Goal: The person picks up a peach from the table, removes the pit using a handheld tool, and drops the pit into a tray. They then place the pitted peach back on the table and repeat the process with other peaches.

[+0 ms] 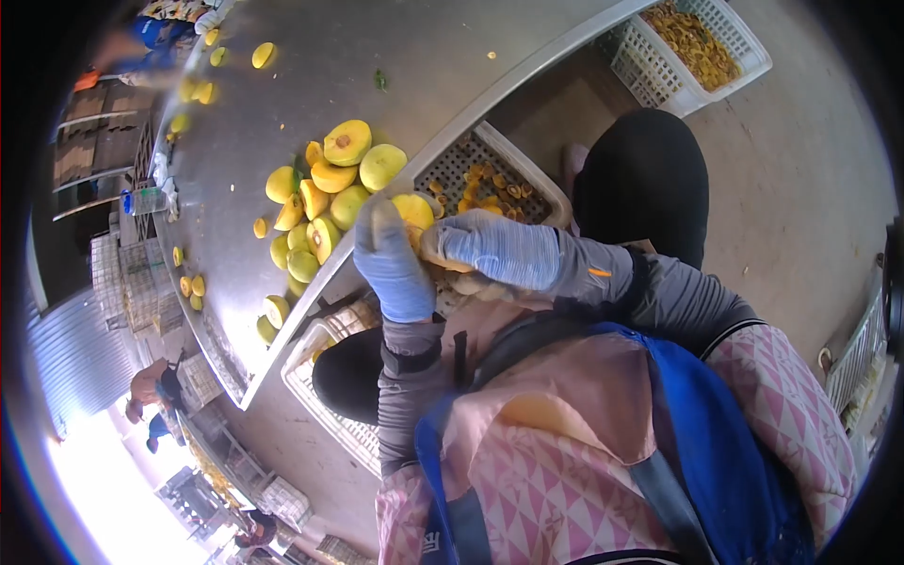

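Closed around a yellow peach piece (414,211), my left hand (391,259) wears a blue-grey glove and is raised over the table's near edge. My right hand (499,249), gloved the same way, presses in from the right with its fingers closed against the fruit. What sits in its fingertips is hidden. Just beyond my left hand, a pile of peaches (322,235), whole and cut, lies on the metal table (443,56). Some halves show orange flesh and a brown stone or hollow.
Below the table edge stands a crate (551,193) with stones and scraps. Another white crate (650,71) of scraps is at upper right. A third crate (330,414) is by my left knee. Loose fruit (265,55) dots the table. Other people (155,391) are farther off.
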`<action>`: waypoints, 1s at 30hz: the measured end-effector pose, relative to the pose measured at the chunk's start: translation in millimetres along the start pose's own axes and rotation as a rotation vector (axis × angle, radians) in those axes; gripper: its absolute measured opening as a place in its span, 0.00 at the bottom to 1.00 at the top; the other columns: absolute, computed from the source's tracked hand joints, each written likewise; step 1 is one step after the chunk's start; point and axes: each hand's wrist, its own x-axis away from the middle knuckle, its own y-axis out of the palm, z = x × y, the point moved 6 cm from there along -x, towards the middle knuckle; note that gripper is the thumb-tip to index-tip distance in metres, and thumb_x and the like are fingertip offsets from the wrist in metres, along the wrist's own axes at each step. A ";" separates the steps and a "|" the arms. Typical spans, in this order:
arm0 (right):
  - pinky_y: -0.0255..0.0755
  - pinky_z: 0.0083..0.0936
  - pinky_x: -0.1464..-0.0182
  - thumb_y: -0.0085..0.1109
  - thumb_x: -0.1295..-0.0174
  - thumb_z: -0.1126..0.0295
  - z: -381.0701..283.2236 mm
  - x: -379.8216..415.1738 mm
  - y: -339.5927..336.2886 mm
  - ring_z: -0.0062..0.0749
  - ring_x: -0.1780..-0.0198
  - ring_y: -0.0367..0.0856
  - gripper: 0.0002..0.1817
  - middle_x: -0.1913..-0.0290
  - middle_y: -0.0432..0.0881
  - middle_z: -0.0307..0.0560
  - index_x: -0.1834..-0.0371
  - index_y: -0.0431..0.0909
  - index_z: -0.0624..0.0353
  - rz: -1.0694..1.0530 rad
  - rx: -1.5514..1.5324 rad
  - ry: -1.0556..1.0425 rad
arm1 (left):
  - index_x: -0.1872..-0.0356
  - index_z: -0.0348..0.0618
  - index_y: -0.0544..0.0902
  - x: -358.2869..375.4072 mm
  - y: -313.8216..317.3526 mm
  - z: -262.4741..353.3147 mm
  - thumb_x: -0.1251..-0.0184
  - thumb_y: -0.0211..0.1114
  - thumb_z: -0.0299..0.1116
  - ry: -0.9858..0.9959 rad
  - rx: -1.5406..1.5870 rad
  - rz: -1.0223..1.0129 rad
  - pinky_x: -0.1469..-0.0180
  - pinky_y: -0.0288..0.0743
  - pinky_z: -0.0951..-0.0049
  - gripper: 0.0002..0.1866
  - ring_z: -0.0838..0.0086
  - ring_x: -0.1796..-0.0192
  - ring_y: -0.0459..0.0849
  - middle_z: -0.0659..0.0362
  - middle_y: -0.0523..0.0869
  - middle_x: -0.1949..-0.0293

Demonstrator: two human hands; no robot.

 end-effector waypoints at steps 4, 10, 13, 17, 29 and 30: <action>0.50 0.16 0.80 0.53 0.31 0.48 -8.3 11.0 11.2 0.12 0.84 0.57 0.21 0.83 0.63 0.28 0.65 0.76 0.57 -0.121 -0.125 -0.024 | 0.52 0.35 0.77 8.1 11.4 -18.0 0.26 0.53 0.52 -0.582 0.896 -0.109 0.59 0.77 0.75 0.25 0.75 0.61 0.80 0.58 0.82 0.61; 0.77 0.43 0.61 0.55 0.33 0.56 -17.5 -1.2 -3.4 0.50 0.66 0.83 0.18 0.69 0.82 0.54 0.48 0.77 0.56 0.225 0.957 -0.352 | 0.47 0.32 0.76 25.6 -119.3 -23.6 0.28 0.56 0.53 -0.334 0.451 0.171 0.53 0.80 0.73 0.29 0.71 0.58 0.83 0.55 0.82 0.55; 0.77 0.40 0.57 0.55 0.33 0.62 -11.3 0.9 7.2 0.53 0.58 0.83 0.28 0.60 0.83 0.59 0.28 0.63 0.45 0.207 1.266 -0.335 | 0.51 0.34 0.79 57.2 -213.6 -37.7 0.28 0.58 0.42 -0.236 -0.035 0.349 0.54 0.79 0.73 0.19 0.72 0.59 0.81 0.56 0.82 0.58; 0.78 0.41 0.59 0.60 0.37 0.62 -13.7 -2.4 15.2 0.51 0.60 0.84 0.24 0.64 0.84 0.55 0.37 0.71 0.51 0.321 1.448 -0.130 | 0.53 0.39 0.82 147.7 -329.7 -123.7 0.29 0.60 0.42 -0.655 -0.250 0.420 0.55 0.76 0.75 0.16 0.74 0.60 0.81 0.58 0.82 0.61; 0.76 0.43 0.68 0.64 0.45 0.62 -1.5 -16.2 13.8 0.51 0.68 0.84 0.16 0.74 0.82 0.53 0.59 0.74 0.59 0.275 1.587 -0.339 | 0.51 0.39 0.84 -37.6 -238.0 -126.2 0.37 0.61 0.38 -0.215 -0.634 -0.001 0.45 0.74 0.65 0.17 0.56 0.51 0.83 0.49 0.85 0.54; 0.76 0.43 0.68 0.65 0.45 0.62 -2.1 -16.8 12.9 0.51 0.68 0.84 0.17 0.74 0.82 0.54 0.58 0.74 0.59 0.270 1.566 -0.337 | 0.52 0.39 0.84 -61.6 -208.7 -114.7 0.38 0.62 0.37 -0.225 -0.628 -0.041 0.45 0.74 0.66 0.17 0.56 0.51 0.83 0.49 0.86 0.55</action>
